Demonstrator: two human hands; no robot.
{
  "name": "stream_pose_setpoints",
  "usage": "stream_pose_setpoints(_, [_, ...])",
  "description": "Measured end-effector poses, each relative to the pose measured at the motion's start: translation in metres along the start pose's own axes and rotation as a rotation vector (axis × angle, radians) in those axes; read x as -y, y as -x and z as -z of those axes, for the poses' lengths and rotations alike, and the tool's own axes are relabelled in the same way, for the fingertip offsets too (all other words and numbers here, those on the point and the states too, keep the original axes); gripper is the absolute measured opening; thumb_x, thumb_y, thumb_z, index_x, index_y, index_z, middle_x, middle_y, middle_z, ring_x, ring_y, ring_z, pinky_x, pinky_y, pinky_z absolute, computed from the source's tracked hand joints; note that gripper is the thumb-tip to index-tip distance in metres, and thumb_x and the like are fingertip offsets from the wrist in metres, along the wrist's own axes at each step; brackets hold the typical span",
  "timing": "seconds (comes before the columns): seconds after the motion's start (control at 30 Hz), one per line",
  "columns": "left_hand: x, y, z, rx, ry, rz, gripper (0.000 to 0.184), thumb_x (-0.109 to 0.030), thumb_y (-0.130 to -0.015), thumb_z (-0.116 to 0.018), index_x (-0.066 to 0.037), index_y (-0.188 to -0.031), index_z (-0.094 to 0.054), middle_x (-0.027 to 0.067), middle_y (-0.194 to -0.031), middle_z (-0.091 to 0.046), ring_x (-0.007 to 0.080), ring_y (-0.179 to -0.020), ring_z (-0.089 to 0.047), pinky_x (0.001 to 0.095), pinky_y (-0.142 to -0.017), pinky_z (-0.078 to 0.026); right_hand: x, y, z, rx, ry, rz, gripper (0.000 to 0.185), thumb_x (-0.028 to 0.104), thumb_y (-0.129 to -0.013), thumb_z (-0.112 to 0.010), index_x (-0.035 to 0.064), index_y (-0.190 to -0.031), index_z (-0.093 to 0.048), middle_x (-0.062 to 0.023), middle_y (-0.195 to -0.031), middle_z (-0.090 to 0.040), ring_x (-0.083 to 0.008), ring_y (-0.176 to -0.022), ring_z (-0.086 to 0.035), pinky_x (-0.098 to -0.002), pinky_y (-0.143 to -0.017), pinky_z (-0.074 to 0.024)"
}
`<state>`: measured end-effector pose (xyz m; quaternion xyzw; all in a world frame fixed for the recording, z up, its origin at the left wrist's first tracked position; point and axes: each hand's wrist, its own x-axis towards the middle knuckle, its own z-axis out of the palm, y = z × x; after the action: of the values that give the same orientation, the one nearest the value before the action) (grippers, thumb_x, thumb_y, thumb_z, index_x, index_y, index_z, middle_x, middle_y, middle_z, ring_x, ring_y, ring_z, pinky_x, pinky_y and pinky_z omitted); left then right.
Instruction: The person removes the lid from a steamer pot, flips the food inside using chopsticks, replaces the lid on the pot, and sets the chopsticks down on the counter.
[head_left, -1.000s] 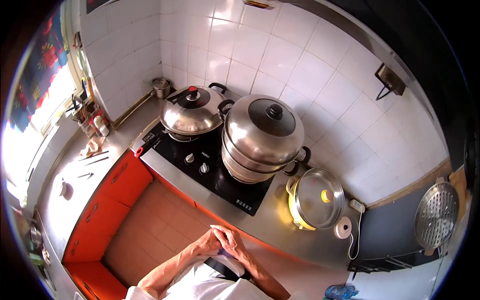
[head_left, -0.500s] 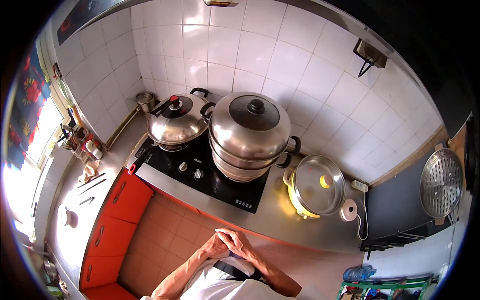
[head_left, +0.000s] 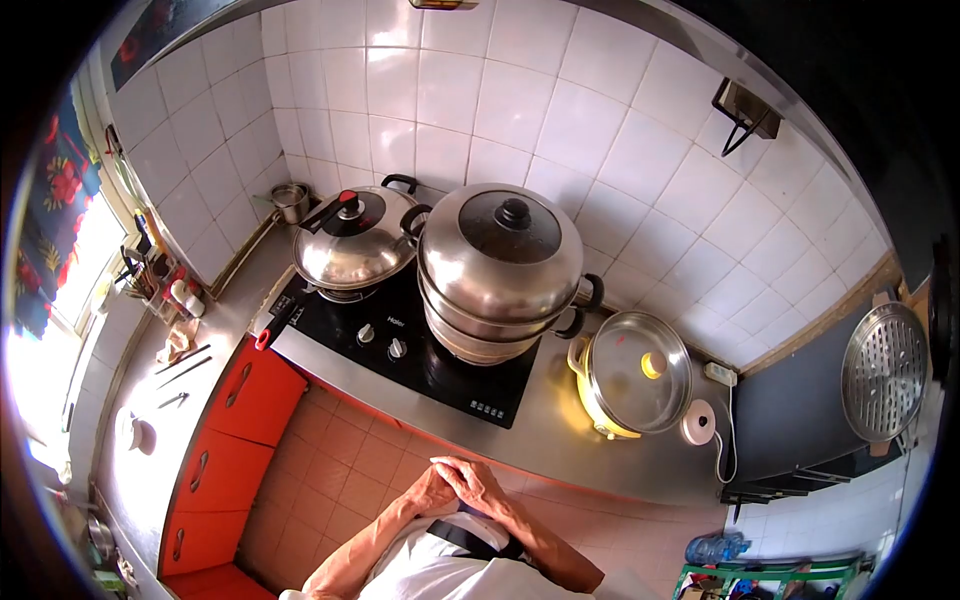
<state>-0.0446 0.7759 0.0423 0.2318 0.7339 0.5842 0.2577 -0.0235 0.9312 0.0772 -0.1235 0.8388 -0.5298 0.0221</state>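
Observation:
In front of the white shirt [head_left: 455, 575], my left hand [head_left: 428, 490] and my right hand [head_left: 478, 484] are folded together at waist height. Their fingers are closed against each other, and no object shows in them. The hands are in front of the counter's front edge, apart from everything on it. Beyond them is a black gas stove [head_left: 440, 378] with two knobs. On its right burner stands a large steel steamer pot [head_left: 465, 270] with a domed, glass-centred lid. A lidded steel wok [head_left: 345, 255] sits on the left burner.
Right of the stove, a yellow electric pot [head_left: 600, 420] has a glass lid [head_left: 635, 385]. Beside it lie a round pink-and-white object [head_left: 698, 422] and a white cord. A perforated steamer plate [head_left: 882, 370] hangs at right. Red cabinets [head_left: 215, 460] and a utensil holder [head_left: 155, 290] are left.

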Motion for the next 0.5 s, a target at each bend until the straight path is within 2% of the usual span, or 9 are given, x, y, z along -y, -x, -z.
stream_pose_setpoints(0.07, [0.009, -0.002, -0.002, -0.005, 0.031, -0.007, 0.017, -0.003, -0.081, -0.061, 0.001, -0.097, -0.065, 0.0119, -0.088, -0.067, 0.0203, -0.082, -0.061, 0.0344, -0.071, -0.052, 0.001, -0.002, 0.003, 0.095, 0.016, -0.078, 0.032, 0.027, -0.102, -0.051, 0.0043, -0.12, -0.065, -0.0198, -0.111, -0.07, -0.037, -0.1, -0.068, -0.0406, -0.085, -0.0555])
stream_pose_setpoints(0.2, [0.044, -0.004, -0.009, 0.012, 0.041, -0.004, 0.017, -0.003, -0.081, -0.062, 0.001, -0.097, -0.065, 0.0121, -0.09, -0.067, 0.0211, -0.084, -0.061, 0.0345, -0.073, -0.052, 0.004, -0.003, 0.004, 0.108, 0.015, -0.089, 0.032, 0.027, -0.102, -0.052, 0.0042, -0.119, -0.066, -0.0198, -0.112, -0.07, -0.037, -0.101, -0.068, -0.0403, -0.086, -0.0551])
stream_pose_setpoints(0.27, [-0.005, -0.001, -0.003, -0.058, 0.089, -0.102, 0.016, -0.003, -0.079, -0.063, -0.002, -0.095, -0.065, 0.0086, -0.085, -0.065, 0.0213, -0.08, -0.061, 0.0342, -0.068, -0.052, 0.004, -0.003, 0.004, 0.102, 0.0, -0.094, 0.032, 0.027, -0.102, -0.052, 0.0038, -0.119, -0.066, -0.0199, -0.112, -0.07, -0.037, -0.101, -0.068, -0.0396, -0.086, -0.055])
stream_pose_setpoints(0.37, [-0.028, 0.004, 0.002, -0.021, 0.105, -0.036, 0.016, -0.004, -0.08, -0.062, -0.002, -0.095, -0.065, 0.0095, -0.085, -0.065, 0.0216, -0.081, -0.061, 0.0351, -0.068, -0.052, 0.006, -0.002, 0.004, 0.1, -0.007, -0.085, 0.032, 0.027, -0.102, -0.052, 0.0037, -0.118, -0.066, -0.0198, -0.112, -0.07, -0.0367, -0.1, -0.068, -0.0388, -0.085, -0.055])
stream_pose_setpoints(0.5, [0.02, 0.002, -0.013, -0.093, 0.113, -0.054, 0.016, -0.004, -0.08, -0.062, -0.001, -0.095, -0.065, 0.0099, -0.085, -0.065, 0.0215, -0.081, -0.06, 0.0364, -0.068, -0.052, 0.001, 0.002, 0.003, 0.096, -0.01, -0.058, 0.032, 0.027, -0.102, -0.052, 0.0041, -0.119, -0.066, -0.0194, -0.112, -0.07, -0.0364, -0.1, -0.068, -0.0383, -0.084, -0.0552])
